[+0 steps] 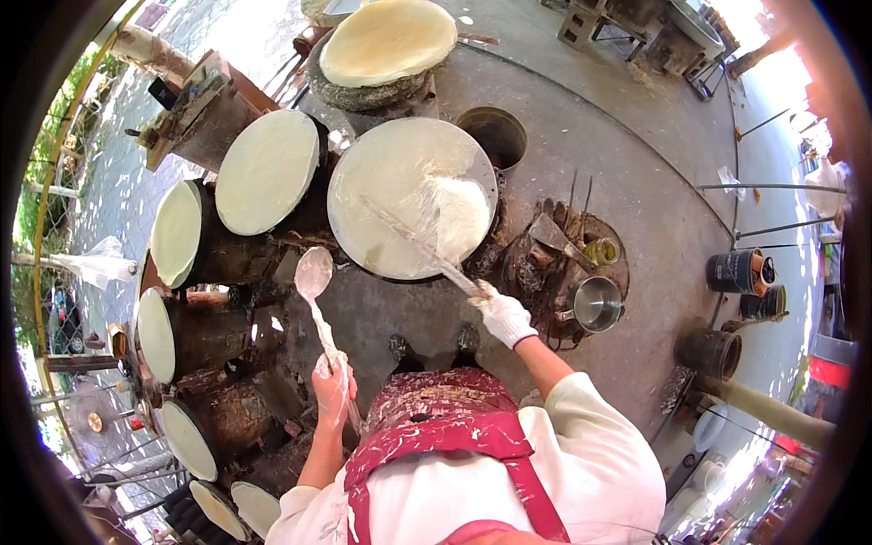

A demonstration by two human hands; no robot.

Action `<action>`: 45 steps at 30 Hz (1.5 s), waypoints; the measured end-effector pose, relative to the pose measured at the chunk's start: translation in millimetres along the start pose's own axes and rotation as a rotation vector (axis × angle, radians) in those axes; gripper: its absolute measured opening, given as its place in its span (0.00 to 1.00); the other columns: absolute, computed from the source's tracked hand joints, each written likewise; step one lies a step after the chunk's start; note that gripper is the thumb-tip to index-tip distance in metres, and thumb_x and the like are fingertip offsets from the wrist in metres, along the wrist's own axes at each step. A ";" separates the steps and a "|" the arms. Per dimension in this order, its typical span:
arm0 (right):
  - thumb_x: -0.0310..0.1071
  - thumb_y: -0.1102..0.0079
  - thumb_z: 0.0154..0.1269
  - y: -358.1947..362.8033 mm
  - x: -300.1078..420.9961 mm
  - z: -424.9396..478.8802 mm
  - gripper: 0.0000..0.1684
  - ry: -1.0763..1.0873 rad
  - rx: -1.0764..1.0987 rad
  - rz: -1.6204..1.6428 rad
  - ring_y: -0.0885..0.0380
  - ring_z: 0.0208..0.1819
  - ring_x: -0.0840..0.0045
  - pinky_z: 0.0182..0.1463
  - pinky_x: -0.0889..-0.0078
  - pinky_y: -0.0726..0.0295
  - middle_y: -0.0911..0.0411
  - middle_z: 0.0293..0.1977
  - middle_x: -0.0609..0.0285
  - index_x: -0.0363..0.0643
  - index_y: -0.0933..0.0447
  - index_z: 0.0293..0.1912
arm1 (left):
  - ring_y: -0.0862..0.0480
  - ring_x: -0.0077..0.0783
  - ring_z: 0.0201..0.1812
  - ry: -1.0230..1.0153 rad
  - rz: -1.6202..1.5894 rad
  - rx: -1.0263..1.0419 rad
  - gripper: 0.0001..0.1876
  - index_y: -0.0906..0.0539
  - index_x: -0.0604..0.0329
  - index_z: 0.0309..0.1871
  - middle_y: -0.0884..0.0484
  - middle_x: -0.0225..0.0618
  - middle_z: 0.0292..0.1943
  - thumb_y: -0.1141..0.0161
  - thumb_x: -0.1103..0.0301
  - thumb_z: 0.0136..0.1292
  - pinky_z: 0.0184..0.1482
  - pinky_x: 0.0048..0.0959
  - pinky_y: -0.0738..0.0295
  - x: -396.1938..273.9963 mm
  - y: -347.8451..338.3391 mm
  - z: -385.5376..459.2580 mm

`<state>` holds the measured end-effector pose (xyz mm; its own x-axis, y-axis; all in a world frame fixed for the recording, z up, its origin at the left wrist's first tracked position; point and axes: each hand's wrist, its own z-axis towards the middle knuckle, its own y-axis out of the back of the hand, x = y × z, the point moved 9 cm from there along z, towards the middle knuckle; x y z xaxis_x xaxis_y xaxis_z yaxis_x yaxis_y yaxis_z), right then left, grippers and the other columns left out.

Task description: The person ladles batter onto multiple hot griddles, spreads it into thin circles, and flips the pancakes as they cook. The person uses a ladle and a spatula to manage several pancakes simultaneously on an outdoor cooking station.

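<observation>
My bare left hand (332, 387) grips the batter-coated handle of a large ladle (314, 272), its bowl raised beside the near griddle. In a white knit glove, my right hand (505, 317) is shut on a long, flat, batter-smeared spreader (415, 238). The spreader reaches across the round griddle (486, 163) directly before me, its far end over the batter. Pale wet batter (381, 163) covers most of that griddle. A thicker white pool (464, 211) lies on its right side.
Several batter-covered griddles curve along the left, including one (268, 172); a browning flatbread (388, 42) lies on the far one. At right, a stump (616, 238) bears a scraper (553, 235), a glass jar (602, 251) and a metal pot (597, 304). A metal drum (492, 129) stands behind the griddle.
</observation>
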<state>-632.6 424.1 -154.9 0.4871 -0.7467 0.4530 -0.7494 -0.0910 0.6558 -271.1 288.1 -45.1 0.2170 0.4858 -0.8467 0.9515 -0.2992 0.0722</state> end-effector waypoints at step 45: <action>0.43 0.36 0.70 -84.3 90.3 -36.6 0.15 -0.312 -0.155 1.725 0.39 0.13 0.91 0.14 0.83 0.43 0.30 0.19 0.77 0.57 0.19 0.54 | 0.32 0.21 0.18 0.280 0.080 0.841 0.09 0.27 0.61 0.33 0.29 0.30 0.22 0.48 0.71 0.73 0.16 0.21 0.35 -75.8 -219.1 237.5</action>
<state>-509.0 388.5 -147.2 -0.8547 -0.0033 0.5192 -0.2157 0.9118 -0.3494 -547.9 121.7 -122.0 0.4260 0.5878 -0.6877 0.4802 -0.7912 -0.3788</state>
